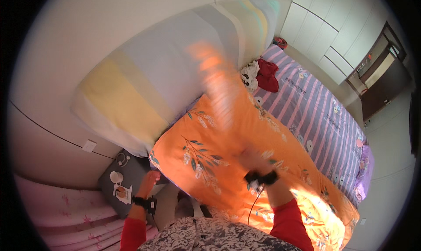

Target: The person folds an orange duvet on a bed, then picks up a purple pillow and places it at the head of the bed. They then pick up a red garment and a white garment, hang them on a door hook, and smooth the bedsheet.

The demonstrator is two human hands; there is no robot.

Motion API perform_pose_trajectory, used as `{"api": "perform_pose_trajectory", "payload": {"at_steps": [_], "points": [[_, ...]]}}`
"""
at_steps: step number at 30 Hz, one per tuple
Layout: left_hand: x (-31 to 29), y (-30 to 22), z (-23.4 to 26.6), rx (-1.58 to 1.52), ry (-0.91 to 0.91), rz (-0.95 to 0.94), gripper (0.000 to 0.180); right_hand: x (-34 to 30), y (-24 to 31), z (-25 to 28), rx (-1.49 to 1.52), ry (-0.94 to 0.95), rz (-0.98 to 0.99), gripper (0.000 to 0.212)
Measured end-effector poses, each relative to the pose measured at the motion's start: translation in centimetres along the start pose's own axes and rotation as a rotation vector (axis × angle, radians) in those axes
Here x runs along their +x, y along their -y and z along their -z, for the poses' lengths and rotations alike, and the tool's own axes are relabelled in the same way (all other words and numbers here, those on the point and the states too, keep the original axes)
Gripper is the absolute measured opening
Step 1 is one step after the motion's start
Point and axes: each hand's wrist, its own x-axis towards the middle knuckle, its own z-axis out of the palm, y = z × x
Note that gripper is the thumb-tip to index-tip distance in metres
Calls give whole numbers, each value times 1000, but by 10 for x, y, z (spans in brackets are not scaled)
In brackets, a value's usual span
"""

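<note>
An orange quilt (245,163) with white flower sprays and green leaves covers the near side of the bed. Over it my right hand (256,160) is smeared by motion, so its fingers and anything in them cannot be made out. Beyond that hand, a blurred orange and whitish cloth-like thing (217,86) appears in front of the striped padded headboard (171,71); its kind is unclear. My left hand (150,182) is beside the quilt's left corner, near the bedside table, with fingers stretched out and nothing visible in them. Both wrists wear black bands.
The grey bedside table (114,198) bears a white cup (116,177) and a coiled white cable (123,159). Pink curtains (66,211) hang at lower left. A striped purple sheet (307,102) covers the far side, with red cloth (267,75) and white patterned cloth (250,76) near the headboard.
</note>
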Motion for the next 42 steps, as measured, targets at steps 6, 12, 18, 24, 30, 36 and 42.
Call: {"api": "perform_pose_trajectory", "payload": {"at_steps": [6, 12, 18, 24, 30, 36, 42], "points": [[86, -27, -53, -146, -258, -175, 34, -79, -92, -186, 71, 366, -480, 49], [190, -32, -18, 6, 174, 65, 41, -126, -117, -197, -359, 103, -475, 36], [282, -73, -86, 73, 313, -113, 53, -182, -121, -190, -436, -602, -1226, 54], [306, -130, -155, -100, 340, -170, 48, -274, -133, -238, -378, -1457, -1909, 83], [311, -193, -167, 262, 300, -384, 33, -304, -131, -248, 742, -1726, -1289, 63], [413, -291, -152, 126, -59, -603, 41, -283, -122, -220, 858, -1543, -890, 11], [397, -174, -152, 335, 276, -410, 48, -256, -128, -246, 925, -1371, -1349, 17]]}}
